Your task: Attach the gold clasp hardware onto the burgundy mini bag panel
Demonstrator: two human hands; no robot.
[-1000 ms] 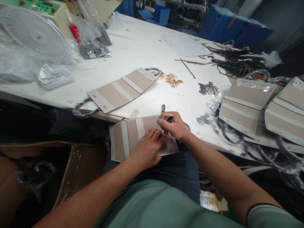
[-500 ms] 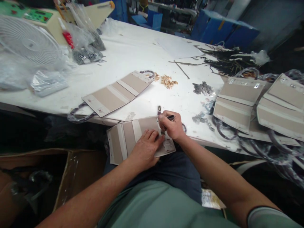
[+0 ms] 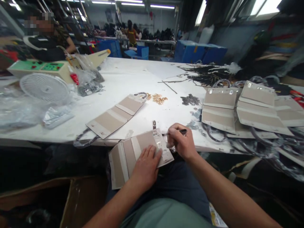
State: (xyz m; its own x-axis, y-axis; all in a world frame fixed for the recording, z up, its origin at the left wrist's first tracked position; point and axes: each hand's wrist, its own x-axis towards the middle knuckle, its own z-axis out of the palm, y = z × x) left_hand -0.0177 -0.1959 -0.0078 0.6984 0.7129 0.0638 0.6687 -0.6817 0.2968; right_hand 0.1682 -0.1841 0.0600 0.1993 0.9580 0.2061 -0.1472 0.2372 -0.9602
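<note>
A beige bag panel (image 3: 139, 144) with pale cross strips rests on my lap against the table's front edge. My left hand (image 3: 146, 166) lies flat on it, fingers stretched towards its right end, where small metal fittings (image 3: 158, 144) show. Just past that end, my right hand (image 3: 181, 141) is closed around a thin tool with a dark handle end (image 3: 182, 131); its tip is hidden, so I cannot tell its kind. A small strap with a metal piece (image 3: 154, 124) sticks out beyond the panel's far edge.
Another beige panel with wrapped handles (image 3: 116, 115) lies to the left. Gold-coloured pieces (image 3: 159, 99) and dark metal pieces (image 3: 190, 99) form piles behind. Several bag panels (image 3: 219, 118) are stacked at right. A white fan (image 3: 44, 88) stands at left; a person (image 3: 131, 33) is far back.
My right hand has moved right, off the fittings to beyond the panel's end, still gripping the tool. My left hand stays on the panel, its fingers flatter. The head view has tilted up.
</note>
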